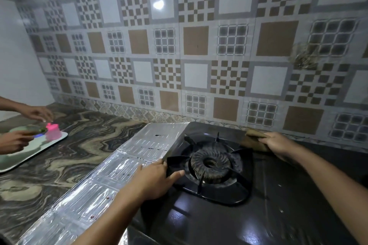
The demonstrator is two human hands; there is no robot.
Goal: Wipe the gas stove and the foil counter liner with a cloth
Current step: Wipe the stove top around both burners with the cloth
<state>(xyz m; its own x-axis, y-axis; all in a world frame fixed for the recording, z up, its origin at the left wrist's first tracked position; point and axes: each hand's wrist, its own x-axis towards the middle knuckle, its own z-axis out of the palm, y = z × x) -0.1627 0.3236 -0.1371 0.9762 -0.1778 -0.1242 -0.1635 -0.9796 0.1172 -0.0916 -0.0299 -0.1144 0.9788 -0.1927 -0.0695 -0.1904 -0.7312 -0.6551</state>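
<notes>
The left hand (157, 179) grasps the gas stove (219, 215) edge beside the foil liner (127, 161); the right hand (278, 143) clenches the cloth (253, 137) at the stove's back. Pulling the stove may tear the thin foil.

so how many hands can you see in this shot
4: left hand gripping the stove's left edge, right hand on the cloth behind it, two other hands at the tray.
</notes>
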